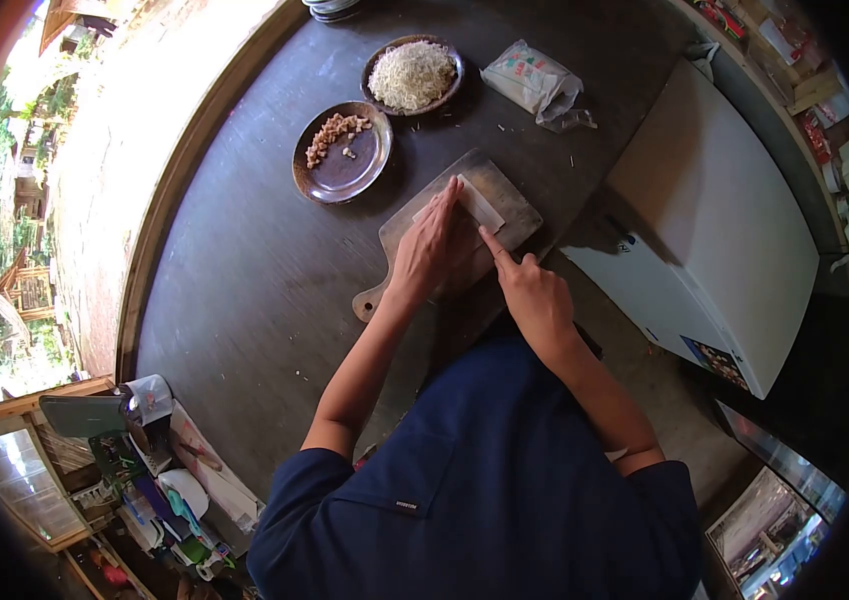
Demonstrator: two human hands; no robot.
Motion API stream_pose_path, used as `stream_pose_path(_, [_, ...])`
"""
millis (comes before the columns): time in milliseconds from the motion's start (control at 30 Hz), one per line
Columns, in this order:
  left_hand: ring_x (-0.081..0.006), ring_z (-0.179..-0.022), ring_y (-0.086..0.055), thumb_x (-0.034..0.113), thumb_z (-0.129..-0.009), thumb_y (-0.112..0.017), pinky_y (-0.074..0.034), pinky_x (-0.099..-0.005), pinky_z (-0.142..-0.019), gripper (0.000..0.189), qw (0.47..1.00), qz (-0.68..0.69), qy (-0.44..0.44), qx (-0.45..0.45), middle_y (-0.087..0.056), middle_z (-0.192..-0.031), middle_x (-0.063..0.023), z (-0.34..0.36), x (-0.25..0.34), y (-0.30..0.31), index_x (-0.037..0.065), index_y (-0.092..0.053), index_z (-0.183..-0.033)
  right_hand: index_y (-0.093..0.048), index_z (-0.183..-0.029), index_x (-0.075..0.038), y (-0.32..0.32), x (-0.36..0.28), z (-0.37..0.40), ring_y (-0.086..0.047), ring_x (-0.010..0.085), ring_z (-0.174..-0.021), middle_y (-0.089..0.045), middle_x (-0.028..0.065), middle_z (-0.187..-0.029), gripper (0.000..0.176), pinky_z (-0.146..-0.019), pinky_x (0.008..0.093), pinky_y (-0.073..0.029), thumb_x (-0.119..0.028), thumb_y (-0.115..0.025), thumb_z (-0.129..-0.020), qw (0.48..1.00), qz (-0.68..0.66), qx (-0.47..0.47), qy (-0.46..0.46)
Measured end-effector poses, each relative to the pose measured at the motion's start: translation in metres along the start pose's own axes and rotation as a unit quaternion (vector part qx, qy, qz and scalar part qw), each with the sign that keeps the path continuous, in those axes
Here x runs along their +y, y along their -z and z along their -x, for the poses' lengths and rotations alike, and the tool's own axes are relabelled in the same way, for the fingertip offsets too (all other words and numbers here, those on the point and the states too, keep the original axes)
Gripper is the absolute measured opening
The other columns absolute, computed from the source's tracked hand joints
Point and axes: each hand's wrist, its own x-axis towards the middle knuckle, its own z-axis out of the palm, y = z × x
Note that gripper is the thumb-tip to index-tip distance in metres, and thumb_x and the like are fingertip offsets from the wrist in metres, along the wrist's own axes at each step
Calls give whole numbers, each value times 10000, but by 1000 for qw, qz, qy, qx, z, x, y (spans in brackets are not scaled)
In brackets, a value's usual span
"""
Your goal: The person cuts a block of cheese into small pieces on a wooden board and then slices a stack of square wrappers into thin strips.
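Note:
A wooden cutting board with a handle lies on the dark table in front of me. A pale, flat rectangular piece, perhaps a wrapper sheet, rests on the board. Across it lies my left hand, fingers stretched out and held together, covering part of the piece. My right hand is at the board's near right side, its index finger stretched to the edge of the pale piece. The other right fingers are curled in, and whatever they may hold is hidden.
Beyond the board stand a brown plate with small brown chunks and a plate of pale shreds. A plastic bag lies to their right. A white fridge stands right of the table; kitchenware sits at the lower left.

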Motion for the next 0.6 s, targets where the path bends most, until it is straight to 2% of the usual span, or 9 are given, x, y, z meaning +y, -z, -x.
stream_pose_path(100, [-354, -1393, -584, 139, -984, -695, -451, -454, -1214, 731, 999, -35, -16, -8, -573, -1542, -194, -2, 0, -1, -9, -358, -1615, -335, -1679, -394, 1, 2, 2, -756, 288, -652, -654, 126, -808, 780, -591, 397, -642, -116, -609, -1004, 1000, 4, -11, -1])
stream_pose_path(333, [-358, -1403, -578, 136, -1001, -684, -442, -463, -1221, 663, 1000, -17, 21, -5, -585, -1528, -188, -1, 5, 0, 12, -410, -1592, -343, -1674, -400, 1, 4, 9, -748, 279, -630, -654, 120, -795, 726, -581, 394, -638, -170, -598, -1035, 1000, 19, -6, -4])
stream_pose_path(400, [-346, -1434, -552, 123, -988, -683, -424, -460, -1239, 621, 998, -45, -36, -5, -588, -1526, -168, -3, -1, 0, 25, -468, -1562, -342, -1673, -404, 3, 4, 10, -743, 274, -618, -650, 115, -784, 711, -574, 391, -635, -190, -597, -1046, 1000, 26, -4, -2])
stream_pose_path(600, [-314, -1493, -491, 98, -943, -677, -393, -449, -1269, 561, 996, -70, -37, -35, -593, -1522, -139, -2, 3, 5, 22, -561, -1487, -366, -1664, -403, 11, 6, 25, -722, 268, -588, -633, 104, -764, 690, -559, 388, -623, -225, -621, -1048, 1000, 12, -14, -11])
